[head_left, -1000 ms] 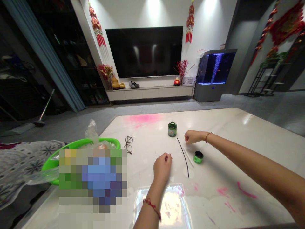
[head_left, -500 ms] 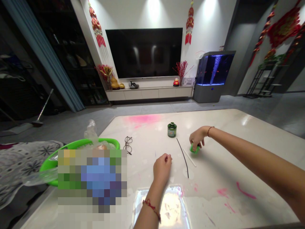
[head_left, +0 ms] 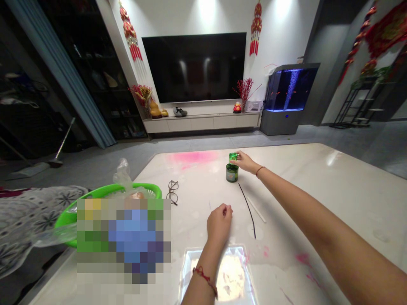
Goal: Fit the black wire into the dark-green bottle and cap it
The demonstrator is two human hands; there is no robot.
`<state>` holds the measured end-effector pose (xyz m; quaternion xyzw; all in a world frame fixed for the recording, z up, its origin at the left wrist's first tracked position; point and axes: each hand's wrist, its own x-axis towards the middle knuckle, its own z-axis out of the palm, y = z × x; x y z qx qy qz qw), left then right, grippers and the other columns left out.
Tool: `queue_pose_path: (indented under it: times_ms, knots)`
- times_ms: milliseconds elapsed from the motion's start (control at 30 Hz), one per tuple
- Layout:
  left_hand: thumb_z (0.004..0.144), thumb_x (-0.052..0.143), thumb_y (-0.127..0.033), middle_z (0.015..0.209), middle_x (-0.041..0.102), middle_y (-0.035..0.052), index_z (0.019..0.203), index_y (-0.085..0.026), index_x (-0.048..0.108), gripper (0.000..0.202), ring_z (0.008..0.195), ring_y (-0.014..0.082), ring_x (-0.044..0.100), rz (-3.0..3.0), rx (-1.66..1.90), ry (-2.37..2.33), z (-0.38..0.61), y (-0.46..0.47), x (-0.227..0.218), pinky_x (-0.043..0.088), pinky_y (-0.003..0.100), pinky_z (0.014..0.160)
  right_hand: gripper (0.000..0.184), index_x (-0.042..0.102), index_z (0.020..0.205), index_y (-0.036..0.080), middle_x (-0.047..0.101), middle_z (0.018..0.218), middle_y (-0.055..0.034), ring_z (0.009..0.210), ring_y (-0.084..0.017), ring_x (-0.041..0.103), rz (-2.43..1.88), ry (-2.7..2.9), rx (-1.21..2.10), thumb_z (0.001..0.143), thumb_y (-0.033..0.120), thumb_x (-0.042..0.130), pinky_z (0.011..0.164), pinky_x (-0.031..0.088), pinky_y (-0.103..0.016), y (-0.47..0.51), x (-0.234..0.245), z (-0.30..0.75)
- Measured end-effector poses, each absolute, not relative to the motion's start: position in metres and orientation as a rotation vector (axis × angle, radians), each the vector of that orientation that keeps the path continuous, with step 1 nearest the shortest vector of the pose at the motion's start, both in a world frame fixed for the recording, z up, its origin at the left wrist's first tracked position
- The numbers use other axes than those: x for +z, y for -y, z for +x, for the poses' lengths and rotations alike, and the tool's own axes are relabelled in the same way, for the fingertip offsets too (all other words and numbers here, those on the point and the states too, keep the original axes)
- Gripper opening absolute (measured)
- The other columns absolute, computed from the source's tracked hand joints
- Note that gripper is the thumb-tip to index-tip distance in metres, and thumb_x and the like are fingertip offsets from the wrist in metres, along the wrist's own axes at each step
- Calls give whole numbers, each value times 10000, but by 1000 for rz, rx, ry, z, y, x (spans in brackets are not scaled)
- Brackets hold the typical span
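Note:
My right hand [head_left: 245, 162] reaches far across the white table [head_left: 318, 186] and grips a small green lid [head_left: 233, 156] just above the dark green jar [head_left: 232, 173]. My left hand [head_left: 219, 222] rests on the table nearer to me, fingers curled in a loose fist; whether anything is in it I cannot make out. Between the hands lie a thin black stick [head_left: 248, 209] and a white stick [head_left: 256, 209].
A pair of glasses [head_left: 172, 191] lies left of the jar. A green basket [head_left: 95, 199] with a plastic bag sits at the table's left edge, partly blurred out. Pink stains mark the tabletop. A TV, cabinet and fish tank stand beyond.
My right hand picked the green lid up from the table beside the sticks and carried it forward to just above the jar. My left hand stayed put.

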<state>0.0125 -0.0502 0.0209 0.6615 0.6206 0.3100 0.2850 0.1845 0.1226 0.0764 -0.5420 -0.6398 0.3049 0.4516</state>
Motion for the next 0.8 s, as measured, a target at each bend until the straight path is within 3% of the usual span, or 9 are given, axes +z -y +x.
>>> queue_pose_path:
  times_ms: [200,367,533,667,800]
  knots:
    - [850,383,-371,656,641,4,694,-204,610,323,616,130,553,1776,823,-1665,13,51,22,285,223,542,344,496,990,157,622,1061,-98,995,-160,582,-1371,1618,700,692,219,656,881,441,-313,-122,57,186]
    - [851,385,-368,660,643,3,689,-207,608,319,620,131,555,1771,822,-1670,13,52,23,293,221,549,568,460,1080,139,597,1086,-125,978,-184,580,-1475,1668,654,604,285,733,829,453,-300,-124,48,187]
    - [849,395,-359,667,639,5,691,-208,601,300,634,134,561,1765,841,-1662,13,51,22,317,221,562,463,544,939,132,615,1002,-104,913,-209,574,-1562,1746,612,575,339,741,812,438,-330,-117,42,186]
    - [823,443,-307,779,641,1,854,-223,583,166,677,125,569,1720,909,-1655,13,47,17,372,220,617,506,536,943,134,616,967,-75,889,-186,574,-1453,1834,697,536,331,765,784,440,-295,-102,43,184]
    - [786,485,-249,1028,586,52,1064,-204,491,282,773,137,584,1673,1022,-1673,12,45,10,432,261,717,556,521,960,151,609,937,-47,848,-169,573,-1265,1966,876,502,329,783,754,446,-285,-74,52,181]
